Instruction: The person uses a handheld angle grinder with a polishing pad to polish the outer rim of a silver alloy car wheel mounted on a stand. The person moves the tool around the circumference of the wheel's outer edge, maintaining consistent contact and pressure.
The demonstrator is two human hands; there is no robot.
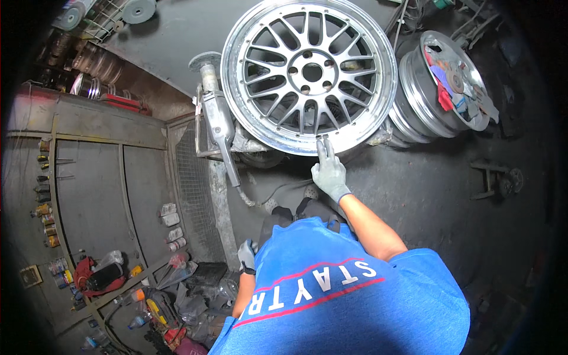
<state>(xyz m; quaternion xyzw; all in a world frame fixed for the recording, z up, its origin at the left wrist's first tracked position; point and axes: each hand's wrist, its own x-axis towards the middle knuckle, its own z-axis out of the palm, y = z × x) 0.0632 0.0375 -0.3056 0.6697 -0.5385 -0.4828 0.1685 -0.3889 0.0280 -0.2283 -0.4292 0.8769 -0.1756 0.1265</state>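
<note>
A silver multi-spoke car wheel rim [312, 72] with a bright polished lip lies in front of me on a stand. Two outstretched fingers of my gloved right hand [329, 173] touch the near edge of its lip; the hand holds nothing. My gloved left hand [246, 256] hangs low beside my trousers, away from the wheel, its fingers loosely extended and only partly visible. Left of the wheel, a grey long-bodied angle grinder [218, 118] rests against a metal frame, disc end up, with its cable trailing down toward my feet.
Stacked wheel rims [414, 97] stand at the right, the top one holding rags and discs. A metal-framed bench [89, 118] runs along the left, with bottles and tools. Plastic bags [192, 305] and loose items lie at lower left. A small stand [488, 179] sits at far right.
</note>
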